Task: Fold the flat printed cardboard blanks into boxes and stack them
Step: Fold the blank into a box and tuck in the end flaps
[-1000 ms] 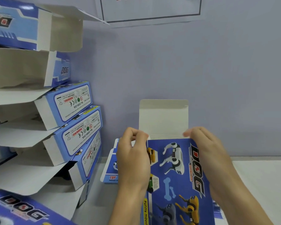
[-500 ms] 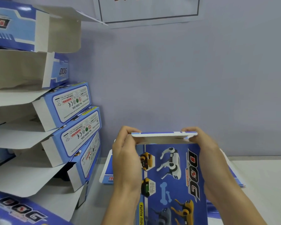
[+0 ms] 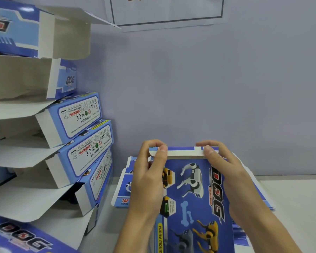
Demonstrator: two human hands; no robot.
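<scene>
I hold a blue printed "DOG" box (image 3: 195, 194) upright in front of me, its far end flap (image 3: 184, 153) folded down toward me. My left hand (image 3: 148, 181) grips the box's left top corner, thumb on the flap's tuck edge. My right hand (image 3: 226, 176) grips the right top corner, fingers curled over the flap. A pile of flat blanks (image 3: 122, 190) lies on the table under and behind the box. At the left stands a leaning stack of folded boxes (image 3: 80, 143) with open ends and loose flaps.
A lilac wall (image 3: 208, 97) closes the back, with a paper notice (image 3: 168, 11) taped high up. Another printed box (image 3: 20, 238) lies at the lower left. The white table (image 3: 295, 198) shows at the right of the blanks.
The far end flap, upright a second ago, has been bent down over the box's end. Both hands moved onto its top corners and now press its tuck edge.
</scene>
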